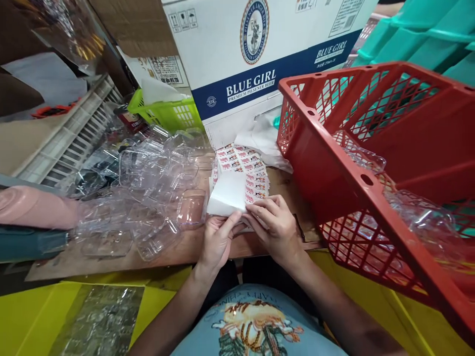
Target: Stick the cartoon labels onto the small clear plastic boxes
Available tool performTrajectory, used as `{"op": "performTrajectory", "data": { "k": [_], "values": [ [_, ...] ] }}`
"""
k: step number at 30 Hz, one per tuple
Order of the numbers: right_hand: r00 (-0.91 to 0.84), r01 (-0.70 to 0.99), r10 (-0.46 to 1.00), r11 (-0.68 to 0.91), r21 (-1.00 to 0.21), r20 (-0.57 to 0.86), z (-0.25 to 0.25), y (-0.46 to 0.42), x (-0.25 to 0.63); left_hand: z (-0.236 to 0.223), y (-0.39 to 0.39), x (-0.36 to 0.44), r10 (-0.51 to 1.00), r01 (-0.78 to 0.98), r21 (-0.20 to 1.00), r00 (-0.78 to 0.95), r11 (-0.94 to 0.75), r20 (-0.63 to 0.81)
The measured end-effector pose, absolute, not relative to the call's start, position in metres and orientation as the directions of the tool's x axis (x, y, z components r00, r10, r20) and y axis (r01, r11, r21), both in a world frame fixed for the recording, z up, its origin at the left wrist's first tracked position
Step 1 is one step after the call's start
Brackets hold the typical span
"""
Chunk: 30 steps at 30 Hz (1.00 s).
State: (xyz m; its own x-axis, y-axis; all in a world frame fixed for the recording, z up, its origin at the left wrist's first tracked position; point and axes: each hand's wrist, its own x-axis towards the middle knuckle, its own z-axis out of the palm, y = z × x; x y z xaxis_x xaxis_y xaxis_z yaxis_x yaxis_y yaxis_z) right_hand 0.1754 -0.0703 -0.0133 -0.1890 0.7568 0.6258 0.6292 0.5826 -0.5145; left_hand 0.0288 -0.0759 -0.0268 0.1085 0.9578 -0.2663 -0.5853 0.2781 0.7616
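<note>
A white paper sheet, its face blank, is pinched at its near edge by my left hand, thumb on top. My right hand has its fingers closed at the sheet's near right corner; whether something small sits between those fingertips is hidden. Beneath and beyond the paper, sticker sheets printed with rows of small pink and red labels lie fanned on the wooden table. Left of my hands, a clear plastic container lies at the edge of a heap of similar containers.
A red plastic crate with clear containers inside stands close on my right. Behind the stickers rises a white and blue beer carton. A lime-green basket and pink bottle are leftward. Below the table is a yellow box.
</note>
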Motion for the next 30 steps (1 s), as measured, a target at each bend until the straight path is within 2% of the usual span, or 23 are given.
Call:
{"op": "performTrajectory", "data": {
  "k": [6,10,12,16,18,20,23,27,30],
  "values": [
    [-0.151,0.599,0.781,0.56,-0.573,0.605,-0.019,-0.072,0.179,-0.034,-0.077,0.037,0.958,-0.572,0.774,0.083,0.271,-0.273],
    [-0.184,0.601,0.784,0.567,-0.564,0.593,-0.023,-0.072,0.178,-0.034,-0.076,0.042,0.963,-0.544,0.806,0.016,0.233,-0.268],
    [-0.175,0.567,0.796,0.563,-0.602,0.579,-0.024,-0.069,0.178,-0.035,-0.076,0.044,0.963,-0.521,0.825,-0.02,0.22,-0.27],
    [0.133,0.372,0.882,0.378,-0.848,0.452,-0.025,-0.057,0.188,-0.038,-0.075,0.046,0.948,-0.524,0.815,-0.045,0.246,-0.315],
    [0.205,0.337,0.889,0.328,-0.882,0.409,-0.023,-0.053,0.193,-0.04,-0.074,0.046,0.942,-0.535,0.802,-0.033,0.265,-0.333],
    [0.107,0.413,0.877,0.39,-0.823,0.469,-0.021,-0.055,0.195,-0.041,-0.073,0.047,0.942,-0.538,0.798,-0.019,0.272,-0.334],
    [-0.115,0.541,0.831,0.512,-0.667,0.545,-0.021,-0.065,0.192,-0.042,-0.073,0.049,0.948,-0.548,0.791,0.013,0.272,-0.317],
    [-0.181,0.599,0.807,0.544,-0.588,0.562,-0.025,-0.072,0.187,-0.045,-0.073,0.05,0.965,-0.528,0.818,0.015,0.23,-0.262],
    [-0.233,0.596,0.802,0.565,-0.57,0.55,-0.024,-0.07,0.186,-0.052,-0.072,0.049,0.982,-0.402,0.905,-0.063,0.138,-0.178]
  ]
}}
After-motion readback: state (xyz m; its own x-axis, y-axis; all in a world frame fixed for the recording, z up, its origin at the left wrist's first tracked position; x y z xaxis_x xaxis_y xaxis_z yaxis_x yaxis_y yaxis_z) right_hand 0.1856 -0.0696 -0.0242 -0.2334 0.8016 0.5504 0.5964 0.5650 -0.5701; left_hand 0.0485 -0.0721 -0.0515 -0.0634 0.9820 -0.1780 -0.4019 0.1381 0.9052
